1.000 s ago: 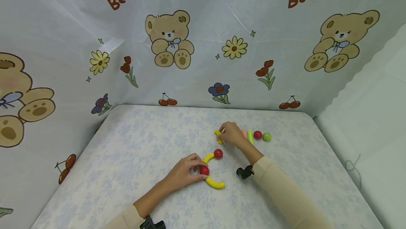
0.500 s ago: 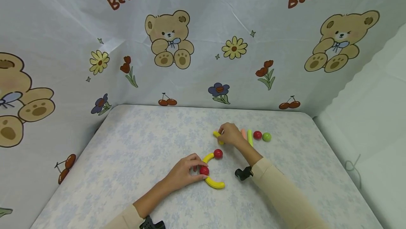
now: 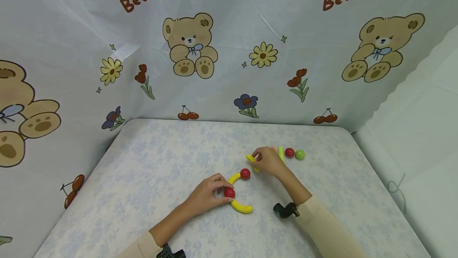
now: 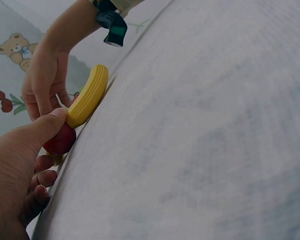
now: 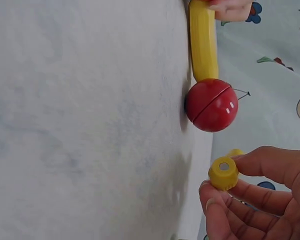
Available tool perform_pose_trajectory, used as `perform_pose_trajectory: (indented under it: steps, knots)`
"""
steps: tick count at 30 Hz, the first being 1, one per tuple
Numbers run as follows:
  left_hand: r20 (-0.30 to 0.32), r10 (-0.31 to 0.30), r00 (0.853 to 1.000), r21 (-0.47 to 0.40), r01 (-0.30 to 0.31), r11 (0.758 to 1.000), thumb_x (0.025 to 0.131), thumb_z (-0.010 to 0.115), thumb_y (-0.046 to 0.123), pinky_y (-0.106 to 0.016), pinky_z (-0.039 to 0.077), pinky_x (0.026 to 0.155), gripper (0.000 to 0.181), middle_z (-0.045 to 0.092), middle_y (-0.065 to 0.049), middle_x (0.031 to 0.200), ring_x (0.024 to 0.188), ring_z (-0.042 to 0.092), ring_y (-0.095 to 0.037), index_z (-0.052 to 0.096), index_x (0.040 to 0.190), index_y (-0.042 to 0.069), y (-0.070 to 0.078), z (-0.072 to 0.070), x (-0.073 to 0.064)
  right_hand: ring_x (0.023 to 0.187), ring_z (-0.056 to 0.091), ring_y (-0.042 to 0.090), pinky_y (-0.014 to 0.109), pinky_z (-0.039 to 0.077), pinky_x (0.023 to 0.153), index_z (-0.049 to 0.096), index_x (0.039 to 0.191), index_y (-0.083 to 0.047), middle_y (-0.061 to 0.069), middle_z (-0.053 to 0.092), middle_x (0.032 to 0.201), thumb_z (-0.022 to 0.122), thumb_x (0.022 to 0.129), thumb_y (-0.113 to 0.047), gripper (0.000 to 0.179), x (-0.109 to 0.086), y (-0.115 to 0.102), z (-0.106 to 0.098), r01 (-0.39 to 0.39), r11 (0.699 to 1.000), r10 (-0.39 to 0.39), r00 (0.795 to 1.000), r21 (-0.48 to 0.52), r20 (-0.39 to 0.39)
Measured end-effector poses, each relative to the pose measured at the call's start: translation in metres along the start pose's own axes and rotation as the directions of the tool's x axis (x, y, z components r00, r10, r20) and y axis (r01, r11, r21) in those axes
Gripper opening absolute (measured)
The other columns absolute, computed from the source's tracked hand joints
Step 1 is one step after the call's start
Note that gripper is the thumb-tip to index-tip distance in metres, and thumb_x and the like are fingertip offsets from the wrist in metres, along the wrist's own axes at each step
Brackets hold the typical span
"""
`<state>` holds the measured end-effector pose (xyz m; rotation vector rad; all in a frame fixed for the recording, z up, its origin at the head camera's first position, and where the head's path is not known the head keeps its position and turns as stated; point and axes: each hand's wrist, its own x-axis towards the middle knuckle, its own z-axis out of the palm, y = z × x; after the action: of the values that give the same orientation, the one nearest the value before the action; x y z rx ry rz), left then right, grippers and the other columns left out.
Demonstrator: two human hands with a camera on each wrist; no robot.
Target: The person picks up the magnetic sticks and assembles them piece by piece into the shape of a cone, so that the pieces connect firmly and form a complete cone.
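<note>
My left hand (image 3: pixel 206 196) pinches a red ball (image 3: pixel 229 193) between thumb and fingers, down at the table. From that ball one curved yellow rod (image 3: pixel 242 208) runs toward me, and another curved yellow rod (image 3: pixel 234 178) leads up to a second red ball (image 3: pixel 245 173). Just beyond and right of this ball, my right hand (image 3: pixel 270 161) pinches a third curved yellow rod (image 3: pixel 250 158). In the right wrist view, that rod's end (image 5: pixel 223 173) shows a small grey disc, with a gap between it and the red ball (image 5: pixel 211 105).
Behind my right hand a row lies on the patterned tabletop (image 3: pixel 171 150): a partly hidden pink rod (image 3: pixel 274 147), a yellow-green rod (image 3: pixel 281 154), a red ball (image 3: pixel 289 152) and a green ball (image 3: pixel 299 154). A bear-print cloth (image 3: pixel 143 31) hangs along the table's far edge.
My right hand has come toward me and slightly right, bringing the yellow rod nearer the second red ball. The left hand keeps its pinch on the other red ball in the same place.
</note>
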<state>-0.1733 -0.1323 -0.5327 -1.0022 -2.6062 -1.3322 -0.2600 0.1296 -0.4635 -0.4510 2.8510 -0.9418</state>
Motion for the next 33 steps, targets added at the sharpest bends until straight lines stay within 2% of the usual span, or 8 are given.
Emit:
perform_pose_trajectory:
  steps: [4,12,16,25,33]
  knots:
    - [-0.004,0.000,1.000,0.000,0.000,1.000,0.086,0.081,0.041,-0.021,0.048,0.065,0.035,0.058,0.015,0.102,0.078,0.055,-0.010,0.076,0.114,0.020,0.000,0.000,-0.001,0.067,0.057,0.016,0.028,0.049,0.057,0.075,0.100,0.001,0.005,0.065,0.077,0.080,0.082,-0.002,0.019,-0.014,0.001,-0.003,0.014,1.000,-0.014,1.000,0.005,-0.015]
    - [-0.006,-0.005,1.000,0.003,0.006,1.000,0.086,0.082,0.039,-0.021,0.047,0.064,0.035,0.058,0.014,0.102,0.078,0.055,-0.011,0.077,0.113,0.019,0.002,0.000,-0.001,0.066,0.054,0.016,0.028,0.048,0.056,0.075,0.100,-0.002,0.003,0.062,0.077,0.082,0.082,-0.002,0.019,-0.039,0.001,0.000,-0.072,0.997,0.072,0.997,0.007,0.027]
    - [-0.004,-0.003,1.000,0.010,0.003,1.000,0.085,0.083,0.039,-0.021,0.047,0.064,0.034,0.058,0.014,0.101,0.078,0.055,-0.012,0.077,0.113,0.019,0.002,0.000,-0.001,0.065,0.054,0.016,0.028,0.048,0.056,0.074,0.098,-0.003,0.003,0.061,0.077,0.082,0.081,-0.001,0.019,-0.047,-0.001,0.002,-0.088,0.996,0.087,0.995,0.016,0.040]
    - [-0.010,0.000,1.000,0.008,0.000,1.000,0.085,0.082,0.040,-0.021,0.047,0.064,0.034,0.058,0.014,0.102,0.077,0.055,-0.012,0.077,0.112,0.019,0.002,0.000,-0.001,0.060,0.051,0.015,0.027,0.045,0.053,0.074,0.095,-0.003,0.002,0.059,0.072,0.082,0.080,0.000,0.017,-0.055,-0.007,0.008,-0.062,0.997,0.059,0.997,0.037,0.059]
    - [-0.012,0.042,0.999,0.009,-0.042,0.999,0.087,0.081,0.042,-0.019,0.046,0.062,0.035,0.060,0.013,0.100,0.076,0.054,-0.009,0.077,0.112,0.018,-0.001,0.001,0.000,0.060,0.052,0.015,0.027,0.046,0.052,0.075,0.096,-0.005,0.001,0.060,0.074,0.083,0.081,-0.003,0.017,-0.053,-0.007,0.011,-0.065,0.998,0.065,0.997,0.011,0.043]
